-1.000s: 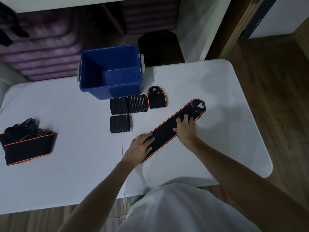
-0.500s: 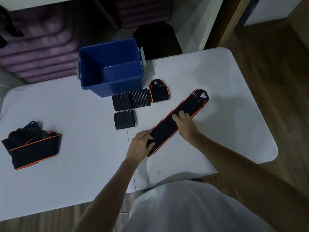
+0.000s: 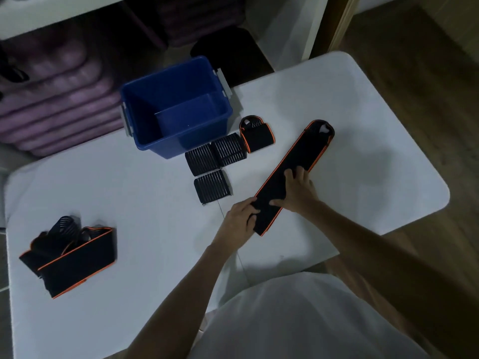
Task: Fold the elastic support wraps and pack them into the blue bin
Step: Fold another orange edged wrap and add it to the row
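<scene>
While my left hand has stayed at the near end of the long wrap, its fingers now curl over that end and pinch it, where half a second ago they lay more on top. My right hand has shifted a little toward the near end and presses flat on the wrap's middle, fingers straight and spread, thumb pointing toward my left hand. The wrap itself lies stretched out as before, slanting from my hands up to the right, its looped end on the bare desk.

The blue bin stands at the far edge of the desk, open, with nothing I can see inside. Just in front of it lie three ribbed folded wraps, two side by side and one nearer me, and beside them to the right a small orange-trimmed folded wrap, close to the long wrap's upper part but apart from it. A heap of unfolded wraps sits near the left edge, well apart from my hands.

To the right of the long wrap the desk runs open to its rounded corner, and between the heap and my left arm there is a wide bare stretch. The near edge lies just below my left hand.
</scene>
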